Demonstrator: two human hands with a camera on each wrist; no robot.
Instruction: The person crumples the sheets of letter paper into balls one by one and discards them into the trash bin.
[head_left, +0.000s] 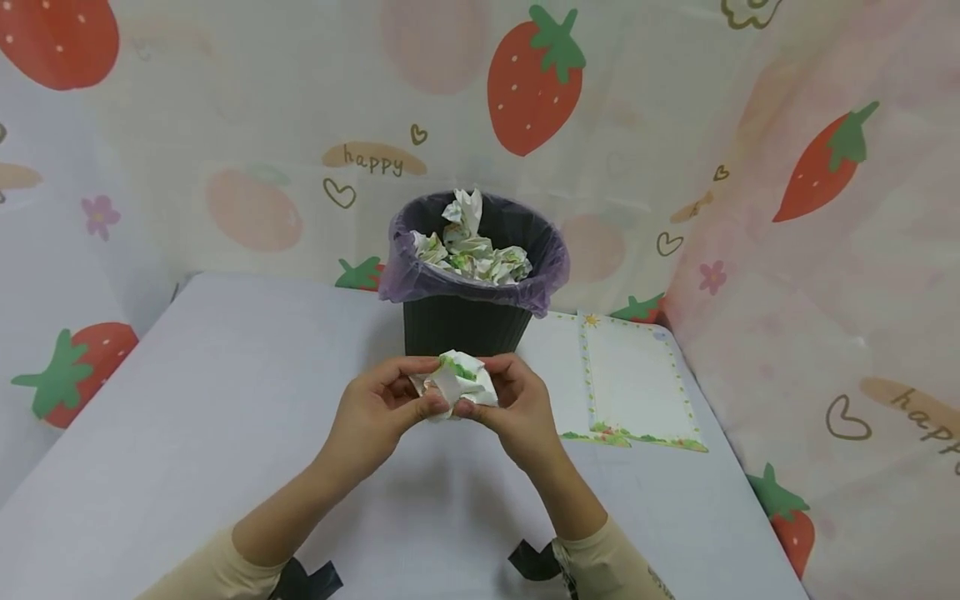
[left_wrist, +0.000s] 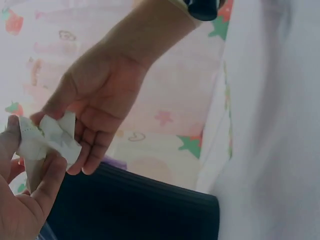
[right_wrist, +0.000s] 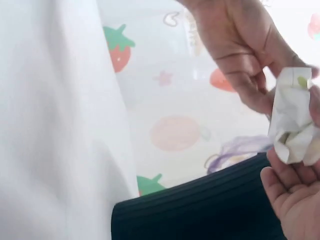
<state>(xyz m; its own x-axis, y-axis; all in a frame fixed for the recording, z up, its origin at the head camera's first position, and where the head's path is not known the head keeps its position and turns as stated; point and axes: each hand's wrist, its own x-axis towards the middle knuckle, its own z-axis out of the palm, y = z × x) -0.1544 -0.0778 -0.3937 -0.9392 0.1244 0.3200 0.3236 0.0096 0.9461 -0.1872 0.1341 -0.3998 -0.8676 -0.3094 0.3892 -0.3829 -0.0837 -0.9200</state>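
Note:
Both hands hold one crumpled sheet of paper, white with green print, above the table in front of the bin. My left hand pinches its left side between thumb and fingers. On the other side my right hand grips it the same way. The folded paper shows between both hands in the left wrist view, and the paper is at the right edge of the right wrist view. Behind the hands stands a black bin with a purple liner, holding several crumpled papers.
Flat sheets of paper with a leafy printed border lie overlapping at the right of the white table. A strawberry-patterned curtain hangs behind and along the sides. Black straps show at the wrists.

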